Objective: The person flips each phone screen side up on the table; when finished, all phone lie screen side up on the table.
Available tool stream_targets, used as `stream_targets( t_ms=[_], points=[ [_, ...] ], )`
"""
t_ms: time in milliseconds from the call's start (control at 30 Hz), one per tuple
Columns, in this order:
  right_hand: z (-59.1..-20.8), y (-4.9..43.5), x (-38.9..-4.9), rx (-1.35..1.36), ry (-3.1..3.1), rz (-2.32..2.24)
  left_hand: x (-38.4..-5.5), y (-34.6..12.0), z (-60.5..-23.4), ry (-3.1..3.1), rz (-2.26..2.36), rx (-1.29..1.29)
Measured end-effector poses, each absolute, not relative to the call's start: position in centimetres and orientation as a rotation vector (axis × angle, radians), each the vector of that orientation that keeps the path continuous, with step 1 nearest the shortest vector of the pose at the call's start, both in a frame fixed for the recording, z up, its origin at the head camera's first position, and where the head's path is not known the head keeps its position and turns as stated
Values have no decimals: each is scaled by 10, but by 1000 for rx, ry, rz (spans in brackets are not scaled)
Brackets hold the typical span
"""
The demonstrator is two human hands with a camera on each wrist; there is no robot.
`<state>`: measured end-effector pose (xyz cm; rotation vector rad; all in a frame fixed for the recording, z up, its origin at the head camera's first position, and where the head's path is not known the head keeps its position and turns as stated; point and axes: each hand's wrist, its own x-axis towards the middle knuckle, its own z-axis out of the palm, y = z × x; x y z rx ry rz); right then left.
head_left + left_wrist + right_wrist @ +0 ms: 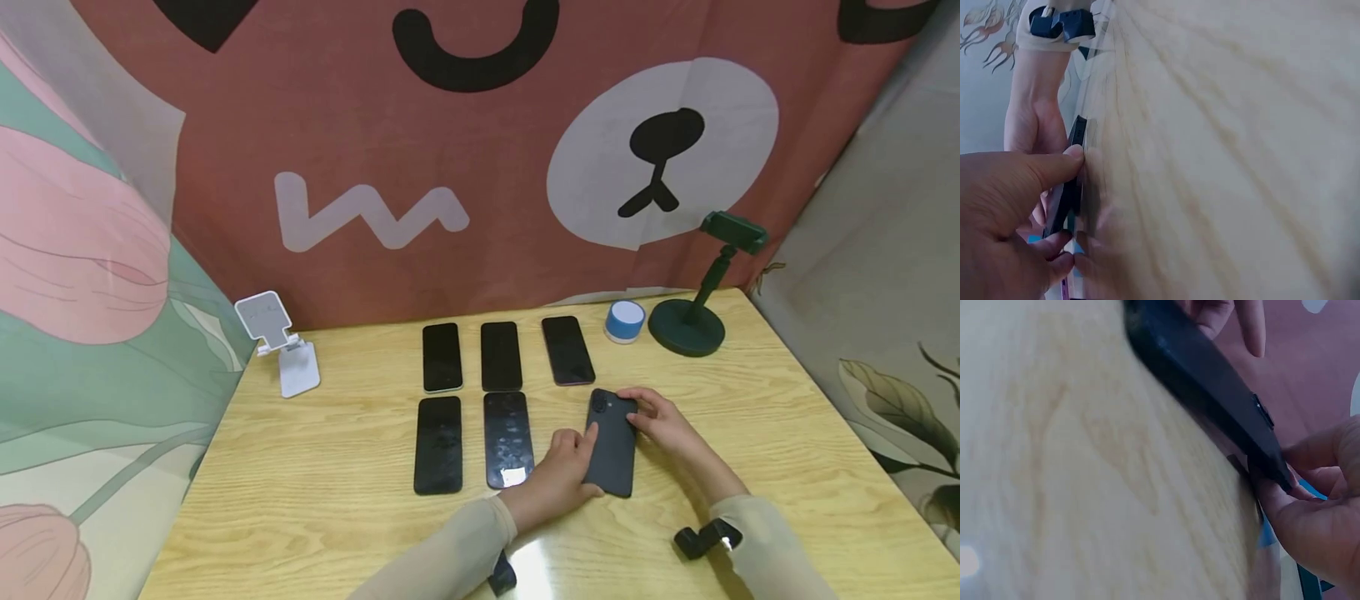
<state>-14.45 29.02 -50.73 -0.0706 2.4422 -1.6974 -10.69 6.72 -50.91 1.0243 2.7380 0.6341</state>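
A dark smartphone is held between both hands at the right end of the front row, back side up, its camera bump at the upper left. My left hand grips its left edge; in the left wrist view the thumb and fingertips pinch the thin side. At the upper right corner my right hand pinches the phone. The right wrist view shows the phone tilted, with the right thumb at its lower face. Left of it a smartphone lies screen up, reflecting light.
Another phone lies in the front row. Behind lie three more phones, left, middle and right. A blue-and-white cylinder stands beside a green phone stand. A white folding stand is at the table's left.
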Motion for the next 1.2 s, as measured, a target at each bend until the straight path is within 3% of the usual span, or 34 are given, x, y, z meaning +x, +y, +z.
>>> stream_targets(
  t_ms=[500,1200],
  points=[
    [-500,284,-146,-12,2326,-1812,-114,61,-506,2477,1073,774],
    [-497,280,-145,-88,2305,-1903,-121,53,-495,2315,1237,576]
  ],
)
